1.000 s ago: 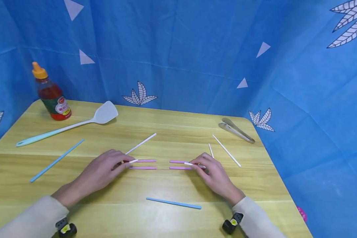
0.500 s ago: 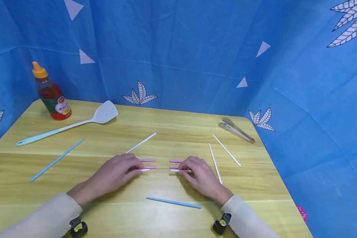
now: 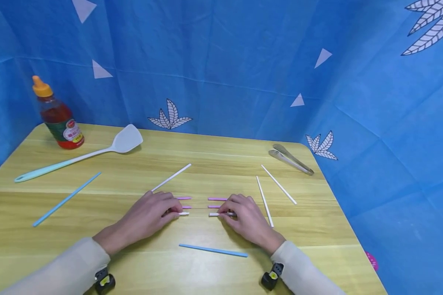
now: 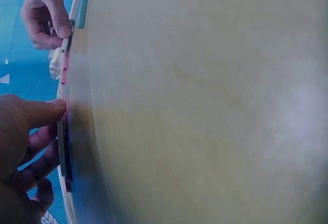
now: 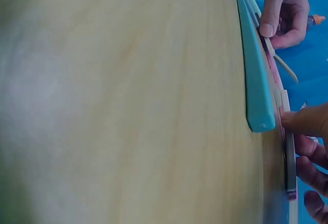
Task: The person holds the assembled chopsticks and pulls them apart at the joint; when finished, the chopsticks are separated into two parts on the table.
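My left hand [image 3: 151,215] pinches a white chopstick [image 3: 185,214] between thumb and fingers, low over the table. Opposite it, my right hand [image 3: 245,217] pinches a second white chopstick [image 3: 213,214]. Both lie crosswise, tips facing each other across a gap, just on the near side of two pink pairs. Under the left fingers run two pink chopsticks [image 3: 186,207], partly covered; two more pink chopsticks [image 3: 217,199] extend beneath the right hand. In the right wrist view, a blue chopstick [image 5: 255,75] lies nearer me than the held one. The left wrist view shows the left thumb [image 4: 48,112] against its chopstick.
Loose white chopsticks [image 3: 264,200] lie on the right, another white chopstick [image 3: 171,177] behind the left hand. A blue chopstick [image 3: 66,199] lies at left. Toward the back are a spatula [image 3: 127,140], a sauce bottle [image 3: 63,125] and metal tongs [image 3: 291,159]. Blue cloth [image 3: 221,61] hangs behind.
Both hands have moved inward and slightly toward me, bringing the white chopsticks from over the pink ones to their near side. The head view has shifted slightly.
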### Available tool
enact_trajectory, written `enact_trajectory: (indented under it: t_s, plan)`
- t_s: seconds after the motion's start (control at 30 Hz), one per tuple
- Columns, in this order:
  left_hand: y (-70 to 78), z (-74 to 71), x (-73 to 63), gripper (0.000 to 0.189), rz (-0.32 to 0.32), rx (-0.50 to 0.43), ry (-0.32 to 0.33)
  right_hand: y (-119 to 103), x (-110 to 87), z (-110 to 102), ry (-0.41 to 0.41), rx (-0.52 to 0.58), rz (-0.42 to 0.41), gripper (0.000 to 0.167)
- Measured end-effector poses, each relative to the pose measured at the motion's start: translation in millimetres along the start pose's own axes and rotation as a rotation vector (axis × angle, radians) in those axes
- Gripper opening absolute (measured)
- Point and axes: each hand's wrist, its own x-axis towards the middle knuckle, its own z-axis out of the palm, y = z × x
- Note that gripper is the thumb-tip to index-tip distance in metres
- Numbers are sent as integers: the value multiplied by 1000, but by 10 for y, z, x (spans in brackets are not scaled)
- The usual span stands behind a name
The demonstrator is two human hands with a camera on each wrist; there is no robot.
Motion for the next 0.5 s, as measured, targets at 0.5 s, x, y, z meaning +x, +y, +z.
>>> enact_trajectory:
  t_s: [0.5]
  plan:
    - [-12,-15,6,8,-6,-7,-9,-23,38,6,-11,-24,-4,7]
